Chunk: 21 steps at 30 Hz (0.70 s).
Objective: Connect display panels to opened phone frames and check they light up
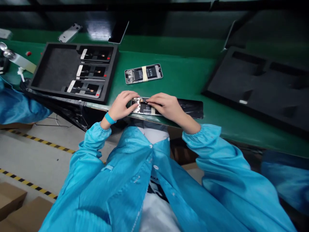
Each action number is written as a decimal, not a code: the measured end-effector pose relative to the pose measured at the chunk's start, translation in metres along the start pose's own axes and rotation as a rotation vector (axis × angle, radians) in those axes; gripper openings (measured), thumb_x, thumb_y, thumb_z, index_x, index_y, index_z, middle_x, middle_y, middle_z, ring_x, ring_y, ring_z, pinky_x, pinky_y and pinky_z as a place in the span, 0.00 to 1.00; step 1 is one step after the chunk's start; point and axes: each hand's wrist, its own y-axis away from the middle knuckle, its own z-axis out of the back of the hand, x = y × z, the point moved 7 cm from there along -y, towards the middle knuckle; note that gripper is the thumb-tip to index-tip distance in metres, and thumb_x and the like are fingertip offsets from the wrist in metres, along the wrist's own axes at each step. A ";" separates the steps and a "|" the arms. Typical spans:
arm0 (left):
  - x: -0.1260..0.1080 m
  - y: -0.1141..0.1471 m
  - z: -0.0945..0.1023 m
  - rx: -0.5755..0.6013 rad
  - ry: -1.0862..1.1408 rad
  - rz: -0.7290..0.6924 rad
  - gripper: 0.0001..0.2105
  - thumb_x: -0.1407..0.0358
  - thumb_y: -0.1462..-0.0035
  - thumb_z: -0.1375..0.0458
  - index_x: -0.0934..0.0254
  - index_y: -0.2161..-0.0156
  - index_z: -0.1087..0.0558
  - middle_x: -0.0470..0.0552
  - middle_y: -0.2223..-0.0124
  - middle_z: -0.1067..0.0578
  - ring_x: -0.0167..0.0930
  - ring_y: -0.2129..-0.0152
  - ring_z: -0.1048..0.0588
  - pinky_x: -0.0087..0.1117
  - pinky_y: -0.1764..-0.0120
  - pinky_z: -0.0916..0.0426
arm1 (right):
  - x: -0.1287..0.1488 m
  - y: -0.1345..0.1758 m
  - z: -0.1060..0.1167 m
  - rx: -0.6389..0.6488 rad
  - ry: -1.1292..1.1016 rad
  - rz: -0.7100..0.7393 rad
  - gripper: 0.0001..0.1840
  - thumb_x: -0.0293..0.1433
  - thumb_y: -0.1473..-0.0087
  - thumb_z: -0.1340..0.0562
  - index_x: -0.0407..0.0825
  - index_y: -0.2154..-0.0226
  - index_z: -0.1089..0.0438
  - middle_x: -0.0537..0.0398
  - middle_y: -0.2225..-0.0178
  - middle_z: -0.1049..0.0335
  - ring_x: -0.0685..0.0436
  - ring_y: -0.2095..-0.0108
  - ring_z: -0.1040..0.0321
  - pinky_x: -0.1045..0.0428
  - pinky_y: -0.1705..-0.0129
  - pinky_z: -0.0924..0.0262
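Blue work coat (91,187) nearest the lens, cut off by the bottom edge. Far left, another person's blue sleeve (19,103), cut by the left edge; hand not made out. Next, on the green desk (183,74), a black tray (55,66) bearing three flat phone parts (89,71) at its right side, fine detail too small to read.

Left hand (123,104), teal band (110,118) at the wrist: thumb and forefinger set apart around the left end of an opened phone (146,109); whether they clamp it, cannot tell. Phone lies between the two hands at the near desk edge, its right part covered. Just beyond it, a second opened phone (132,76) with a pale strip across.

Right hand (166,104) reaches over the phone, fingertips close together by its inner parts; anything pinched there, cannot tell. Dark panel (193,109) shows past this hand, which hides where panel and phone meet. Far right, large black tray (224,83), cut by the frame; below it, another blue sleeve (287,180), blurred.
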 end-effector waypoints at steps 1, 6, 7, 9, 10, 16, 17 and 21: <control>0.001 0.005 -0.002 0.035 -0.056 -0.037 0.20 0.52 0.28 0.40 0.62 0.41 0.22 0.61 0.39 0.20 0.43 0.39 0.24 0.49 0.33 0.32 | 0.001 0.002 -0.001 0.015 0.021 0.025 0.16 0.37 0.27 0.40 0.52 0.52 0.16 0.46 0.54 0.16 0.40 0.55 0.20 0.43 0.50 0.24; 0.007 0.015 -0.008 0.084 -0.158 -0.101 0.24 0.48 0.27 0.43 0.63 0.38 0.24 0.63 0.37 0.22 0.45 0.38 0.24 0.50 0.34 0.31 | 0.013 0.006 -0.006 0.053 0.155 0.124 0.18 0.36 0.26 0.42 0.50 0.51 0.16 0.45 0.54 0.16 0.39 0.57 0.24 0.42 0.53 0.25; 0.007 0.015 -0.008 0.081 -0.163 -0.106 0.24 0.48 0.26 0.43 0.63 0.37 0.24 0.63 0.37 0.22 0.45 0.38 0.24 0.50 0.34 0.31 | 0.016 0.006 -0.007 0.056 0.183 0.137 0.18 0.35 0.25 0.43 0.50 0.51 0.16 0.45 0.55 0.16 0.39 0.57 0.24 0.42 0.53 0.25; 0.006 0.015 -0.009 0.086 -0.166 -0.111 0.24 0.48 0.26 0.44 0.63 0.37 0.24 0.64 0.37 0.22 0.45 0.39 0.24 0.50 0.35 0.31 | 0.021 0.006 -0.006 0.058 0.215 0.154 0.18 0.34 0.25 0.43 0.49 0.52 0.16 0.45 0.55 0.16 0.40 0.57 0.25 0.42 0.54 0.26; 0.006 0.015 -0.009 0.094 -0.166 -0.110 0.24 0.48 0.26 0.44 0.62 0.37 0.23 0.63 0.37 0.22 0.45 0.39 0.24 0.51 0.35 0.32 | 0.022 0.006 -0.006 0.059 0.219 0.157 0.18 0.34 0.25 0.42 0.49 0.52 0.16 0.45 0.55 0.16 0.40 0.57 0.26 0.43 0.54 0.26; 0.002 0.016 -0.012 0.129 -0.223 -0.125 0.21 0.52 0.25 0.46 0.56 0.36 0.22 0.61 0.35 0.23 0.45 0.38 0.26 0.53 0.35 0.33 | 0.021 0.005 -0.005 0.106 0.197 0.106 0.17 0.35 0.25 0.42 0.51 0.52 0.16 0.46 0.54 0.17 0.39 0.55 0.27 0.41 0.53 0.27; 0.002 0.016 -0.013 0.128 -0.246 -0.136 0.20 0.52 0.24 0.47 0.55 0.36 0.22 0.60 0.34 0.23 0.45 0.38 0.26 0.53 0.35 0.34 | 0.021 0.006 -0.006 0.111 0.203 0.105 0.17 0.35 0.25 0.43 0.51 0.52 0.16 0.46 0.54 0.17 0.39 0.55 0.27 0.41 0.53 0.27; -0.001 0.018 -0.015 0.095 -0.300 -0.218 0.19 0.53 0.23 0.47 0.55 0.38 0.21 0.60 0.36 0.22 0.44 0.41 0.24 0.52 0.36 0.32 | 0.022 0.007 -0.007 0.110 0.251 0.116 0.18 0.35 0.25 0.43 0.50 0.52 0.17 0.46 0.54 0.17 0.39 0.55 0.27 0.41 0.53 0.27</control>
